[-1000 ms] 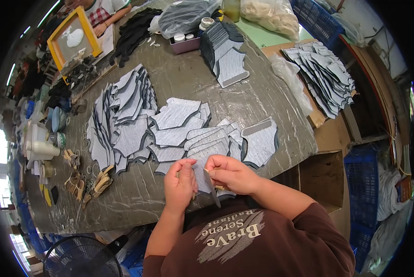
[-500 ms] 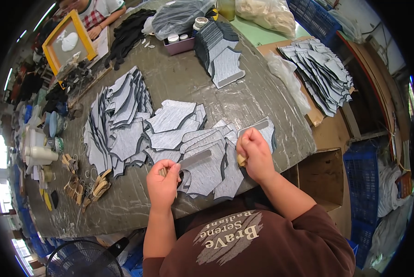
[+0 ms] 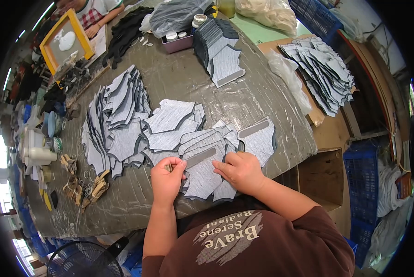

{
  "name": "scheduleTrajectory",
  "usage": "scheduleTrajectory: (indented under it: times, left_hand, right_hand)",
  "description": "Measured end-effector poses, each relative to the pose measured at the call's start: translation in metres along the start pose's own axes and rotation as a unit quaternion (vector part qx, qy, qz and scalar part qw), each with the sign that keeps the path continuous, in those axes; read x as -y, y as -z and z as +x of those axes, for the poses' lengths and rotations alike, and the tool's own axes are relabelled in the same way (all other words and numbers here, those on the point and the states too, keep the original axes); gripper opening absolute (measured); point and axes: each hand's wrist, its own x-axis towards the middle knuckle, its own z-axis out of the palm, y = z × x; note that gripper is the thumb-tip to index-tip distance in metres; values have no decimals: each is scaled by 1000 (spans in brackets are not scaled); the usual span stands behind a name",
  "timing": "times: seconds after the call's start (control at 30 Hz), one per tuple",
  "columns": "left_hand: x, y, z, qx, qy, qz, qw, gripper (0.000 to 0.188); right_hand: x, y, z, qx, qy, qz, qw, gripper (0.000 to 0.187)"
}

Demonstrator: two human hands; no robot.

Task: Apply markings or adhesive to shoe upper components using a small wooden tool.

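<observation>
Light grey, speckled fabric pieces with curved cut edges lie in overlapping rows on the table. A darker grey strip (image 3: 201, 157) lies slanted across the nearest fabric piece (image 3: 201, 177). My left hand (image 3: 166, 182) pinches the strip's left end, and something tan shows between its fingers. Close by on the right, my right hand (image 3: 241, 173) is closed, its fingertips at the piece's right side. A bit of something tan pokes out behind its knuckles; what it grips is mostly hidden. Further right, another fabric piece (image 3: 261, 145) bears a similar strip (image 3: 254, 129).
Fanned stacks of fabric pieces (image 3: 124, 99) stand left, with another stack (image 3: 223, 51) at the back. Bundles of tan strips (image 3: 100, 184) lie near the left edge. A purple box (image 3: 178, 45) holds jars. A co-worker's hand (image 3: 92, 31) is beyond a yellow frame (image 3: 48, 53).
My right hand has moved left and down from the right-hand piece, uncovering its strip. The strip by my left hand now lies along the nearest piece, and my left hand has shifted slightly right.
</observation>
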Motion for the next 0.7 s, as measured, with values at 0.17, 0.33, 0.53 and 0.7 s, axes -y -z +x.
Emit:
scheduleTrajectory:
  times: [0.17, 0.33, 0.53, 0.7]
  left_hand:
    - [3, -2, 2, -4, -12, -1, 1000, 7]
    - [3, -7, 1, -19, -4, 16, 1000, 8]
    - [2, -7, -5, -63, -206, 222, 951, 10]
    - [11, -2, -20, -24, -176, -16, 984, 11]
  right_hand:
    - [1, 1, 1, 11, 19, -26, 999, 15]
    - [0, 0, -2, 25, 30, -48, 998, 14]
    - [3, 2, -1, 39, 14, -43, 998, 21]
    - [6, 7, 10, -31, -131, 115, 984, 38]
